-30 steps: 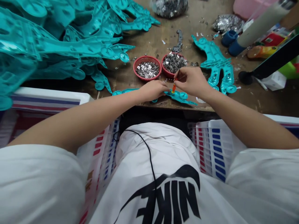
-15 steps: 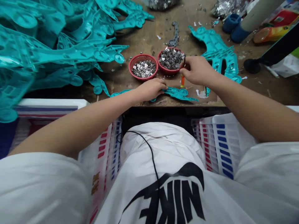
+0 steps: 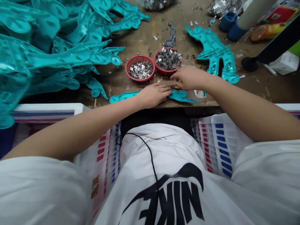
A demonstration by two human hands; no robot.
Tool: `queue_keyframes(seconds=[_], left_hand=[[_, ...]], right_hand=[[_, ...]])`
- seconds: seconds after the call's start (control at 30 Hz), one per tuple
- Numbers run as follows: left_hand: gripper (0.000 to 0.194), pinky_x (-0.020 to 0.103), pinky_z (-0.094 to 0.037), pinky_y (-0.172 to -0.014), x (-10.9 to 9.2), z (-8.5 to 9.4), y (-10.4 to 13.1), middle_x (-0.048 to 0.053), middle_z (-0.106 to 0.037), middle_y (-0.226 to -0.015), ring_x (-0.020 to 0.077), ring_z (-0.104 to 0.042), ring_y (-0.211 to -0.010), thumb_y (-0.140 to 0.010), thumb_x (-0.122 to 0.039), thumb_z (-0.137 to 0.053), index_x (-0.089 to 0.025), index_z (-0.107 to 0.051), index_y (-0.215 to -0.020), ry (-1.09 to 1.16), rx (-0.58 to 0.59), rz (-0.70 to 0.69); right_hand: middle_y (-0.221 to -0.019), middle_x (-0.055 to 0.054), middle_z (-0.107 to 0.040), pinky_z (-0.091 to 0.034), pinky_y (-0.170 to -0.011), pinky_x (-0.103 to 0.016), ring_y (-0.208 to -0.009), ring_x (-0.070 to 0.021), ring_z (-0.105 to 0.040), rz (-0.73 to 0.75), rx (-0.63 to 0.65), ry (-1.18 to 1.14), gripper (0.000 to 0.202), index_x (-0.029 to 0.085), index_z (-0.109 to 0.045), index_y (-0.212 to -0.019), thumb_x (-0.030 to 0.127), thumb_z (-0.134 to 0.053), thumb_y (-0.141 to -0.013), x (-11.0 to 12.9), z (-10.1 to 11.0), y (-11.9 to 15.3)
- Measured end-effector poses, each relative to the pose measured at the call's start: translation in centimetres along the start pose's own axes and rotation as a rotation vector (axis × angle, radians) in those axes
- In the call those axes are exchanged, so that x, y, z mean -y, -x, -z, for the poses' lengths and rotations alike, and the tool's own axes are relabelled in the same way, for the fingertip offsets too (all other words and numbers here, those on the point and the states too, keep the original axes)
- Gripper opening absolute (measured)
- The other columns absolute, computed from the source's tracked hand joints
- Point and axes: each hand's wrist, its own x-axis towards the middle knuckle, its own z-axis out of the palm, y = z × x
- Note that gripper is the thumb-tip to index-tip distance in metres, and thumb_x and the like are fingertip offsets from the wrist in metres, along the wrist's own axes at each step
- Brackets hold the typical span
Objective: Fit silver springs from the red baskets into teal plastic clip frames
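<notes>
My left hand [image 3: 156,95] lies palm down over a narrow teal plastic piece [image 3: 127,96] at the table's front edge, its fingers stretched out and side by side. Close by on the right, my right hand [image 3: 187,78] has its fingers bent together round a small tool with an orange part [image 3: 176,87], mostly hidden under the hand. The teal piece's right end shows below it. Just behind the hands stand two red baskets, the left basket [image 3: 127,71] with shiny metal clips and the right basket [image 3: 168,73] with darker clips.
A large pile of teal parts [image 3: 67,56] fills the left. Another teal part [image 3: 214,47] lies at right, near a blue-based tube [image 3: 236,31] and a black stand [image 3: 249,64]. A grey curved strip [image 3: 172,34] is behind the baskets. Plastic crates [image 3: 221,140] stand below the edge.
My right hand has come down and left, closer to my left hand. The orange tool has gone from upright to nearly flat. My left fingers have straightened over the teal piece. The view has shifted slightly.
</notes>
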Motion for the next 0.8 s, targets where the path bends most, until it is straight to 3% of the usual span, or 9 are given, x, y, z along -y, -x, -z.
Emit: queue_keyframes(seconds=[0.1,0.2,0.33,0.4,0.5,0.57,0.6,0.7,0.8], left_hand=[[0.053,0.055,-0.041,-0.148,-0.4,0.5,0.0,0.022,-0.066,-0.179,0.0321,-0.056,-0.175,-0.123,-0.025,-0.050,-0.013,-0.067,-0.172,-0.018,0.051,0.035],[0.052,0.051,-0.045,-0.146,0.0,1.6,0.0,0.018,-0.061,-0.185,0.0308,-0.057,-0.174,-0.124,-0.029,-0.052,-0.019,-0.067,-0.172,-0.012,0.128,0.047],[0.049,0.040,-0.061,-0.128,1.3,5.8,1.3,0.007,-0.079,-0.167,0.0273,-0.080,-0.147,-0.123,-0.035,-0.052,-0.031,-0.076,-0.165,-0.028,0.121,0.124],[0.047,0.038,-0.065,-0.119,2.3,9.6,3.1,0.007,-0.087,-0.152,0.0274,-0.084,-0.138,-0.123,-0.039,-0.049,-0.030,-0.083,-0.155,-0.044,-0.086,0.191],[0.049,0.040,-0.066,-0.118,4.5,16.6,7.7,0.008,-0.090,-0.143,0.0271,-0.085,-0.133,-0.123,-0.041,-0.046,-0.027,-0.087,-0.145,-0.142,-0.616,0.338],[0.049,0.047,-0.060,-0.128,6.6,20.7,11.3,0.013,-0.088,-0.145,0.0307,-0.082,-0.140,-0.117,-0.039,-0.051,-0.019,-0.085,-0.146,-0.321,-0.915,0.502],[0.053,0.055,-0.053,-0.137,7.8,22.1,13.1,0.016,-0.083,-0.157,0.0351,-0.074,-0.153,-0.111,-0.035,-0.058,-0.015,-0.081,-0.154,-0.414,-0.955,0.625],[0.090,0.081,-0.041,-0.140,11.0,23.4,17.3,0.025,-0.048,-0.193,0.0525,-0.038,-0.181,-0.101,-0.041,-0.075,-0.008,-0.053,-0.182,-0.466,-0.740,1.124],[0.097,0.083,-0.048,-0.132,13.2,21.2,19.4,0.035,-0.046,-0.189,0.0568,-0.042,-0.175,-0.104,-0.050,-0.078,0.000,-0.046,-0.181,-0.341,-0.360,1.381]], right_hand=[[-0.145,-0.014,-0.086,-0.059,-0.108,-0.044,-0.126,-0.0356,-0.080,0.074,0.113,0.034,0.062,0.020,-0.078,-0.162,0.050,-0.076,-0.108,1.4,-1.0,0.0],[-0.156,-0.019,-0.081,-0.059,-0.111,-0.046,-0.135,-0.0405,-0.077,0.049,0.107,0.075,0.091,0.018,-0.067,-0.172,0.051,-0.093,-0.092,4.2,-1.6,0.1],[-0.155,-0.023,-0.080,-0.059,-0.112,-0.047,-0.136,-0.0430,-0.076,-0.029,0.101,-0.008,0.087,0.013,-0.067,-0.168,0.037,-0.091,-0.089,6.6,-0.3,0.0],[-0.152,-0.020,-0.083,-0.062,-0.107,-0.043,-0.129,-0.0387,-0.080,0.002,0.054,-0.115,0.078,0.015,-0.070,-0.163,0.034,-0.087,-0.090,5.7,1.7,0.4],[-0.156,-0.014,-0.082,-0.063,-0.110,-0.041,-0.135,-0.0367,-0.080,0.023,-0.144,-0.218,0.075,0.020,-0.071,-0.164,0.035,-0.084,-0.091,1.9,5.4,2.6],[-0.158,-0.014,-0.081,-0.061,-0.117,-0.044,-0.141,-0.0388,-0.077,-0.100,-0.267,-0.229,0.074,0.020,-0.070,-0.166,0.036,-0.083,-0.094,-1.0,7.6,4.7],[-0.158,-0.015,-0.081,-0.060,-0.119,-0.046,-0.141,-0.0394,-0.076,-0.219,-0.305,-0.219,0.071,0.019,-0.071,-0.165,0.035,-0.082,-0.097,-2.2,8.5,5.6],[-0.167,-0.030,-0.070,-0.054,-0.128,-0.060,-0.151,-0.0496,-0.067,-0.664,-0.399,-0.105,0.076,0.007,-0.060,-0.175,0.035,-0.078,-0.107,-4.6,9.7,7.3],[-0.187,-0.043,-0.038,-0.038,-0.138,-0.075,-0.171,-0.0608,-0.041,-0.887,-0.490,0.016,0.104,0.003,-0.031,-0.192,0.042,-0.081,-0.110,-5.2,8.7,7.2]])
